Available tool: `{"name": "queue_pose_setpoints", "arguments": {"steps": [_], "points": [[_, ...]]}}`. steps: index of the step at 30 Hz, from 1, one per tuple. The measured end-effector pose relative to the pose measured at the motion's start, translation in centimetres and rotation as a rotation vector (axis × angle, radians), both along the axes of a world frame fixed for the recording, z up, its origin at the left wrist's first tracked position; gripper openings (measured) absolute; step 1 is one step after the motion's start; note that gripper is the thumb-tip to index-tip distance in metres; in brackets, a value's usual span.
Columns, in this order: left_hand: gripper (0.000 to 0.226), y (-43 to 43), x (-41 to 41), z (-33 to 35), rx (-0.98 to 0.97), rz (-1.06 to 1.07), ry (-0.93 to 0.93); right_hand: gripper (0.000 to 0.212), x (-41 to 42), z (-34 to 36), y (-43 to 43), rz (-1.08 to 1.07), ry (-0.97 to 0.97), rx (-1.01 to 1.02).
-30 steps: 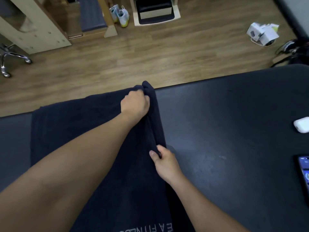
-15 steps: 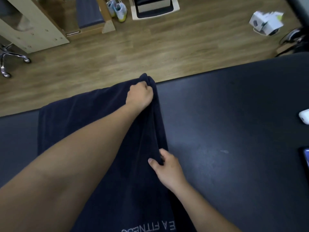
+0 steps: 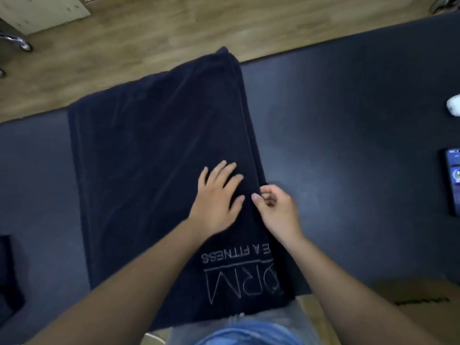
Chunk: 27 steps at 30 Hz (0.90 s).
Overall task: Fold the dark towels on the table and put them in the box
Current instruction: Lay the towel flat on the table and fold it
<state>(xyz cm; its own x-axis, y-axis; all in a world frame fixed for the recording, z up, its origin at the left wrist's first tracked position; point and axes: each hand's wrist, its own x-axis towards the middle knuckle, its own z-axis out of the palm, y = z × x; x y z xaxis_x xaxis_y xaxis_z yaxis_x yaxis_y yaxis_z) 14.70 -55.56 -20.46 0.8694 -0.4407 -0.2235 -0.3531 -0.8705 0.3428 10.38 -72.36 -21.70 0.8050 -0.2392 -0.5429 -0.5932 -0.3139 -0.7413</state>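
Head view: both forearms reach forward over the dark towel (image 3: 154,150) on the table (image 3: 348,120)
Left hand (image 3: 216,200): palm down, fingers straight and spread, pressing flat on the towel
Right hand (image 3: 277,211): fingers curled, thumb and forefinger pinching the towel's right edge
Towel look: navy, folded, far corner past the table's far edge, near end hanging over the near edge; grey lettering upside down

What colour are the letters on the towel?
Light grey letters on a dark navy towel, seen in the head view.
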Motion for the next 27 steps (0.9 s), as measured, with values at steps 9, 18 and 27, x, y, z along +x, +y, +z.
{"name": "queue_pose_setpoints", "arguments": {"steps": [9,18,27], "points": [[0.071,4.0,-10.3,-0.5,0.260,-0.093,0.249,0.016,-13.8,0.7,0.8,0.278,0.085,-0.281],[0.068,11.3,-18.3,0.7,0.135,0.238,0.173,0.028,-14.7,-0.5,-0.3,0.110,0.112,-0.312],[0.055,11.0,-24.4,1.0,0.038,0.567,0.005,0.052,-13.6,0.7,-1.6,0.147,0.015,-0.289]]}}
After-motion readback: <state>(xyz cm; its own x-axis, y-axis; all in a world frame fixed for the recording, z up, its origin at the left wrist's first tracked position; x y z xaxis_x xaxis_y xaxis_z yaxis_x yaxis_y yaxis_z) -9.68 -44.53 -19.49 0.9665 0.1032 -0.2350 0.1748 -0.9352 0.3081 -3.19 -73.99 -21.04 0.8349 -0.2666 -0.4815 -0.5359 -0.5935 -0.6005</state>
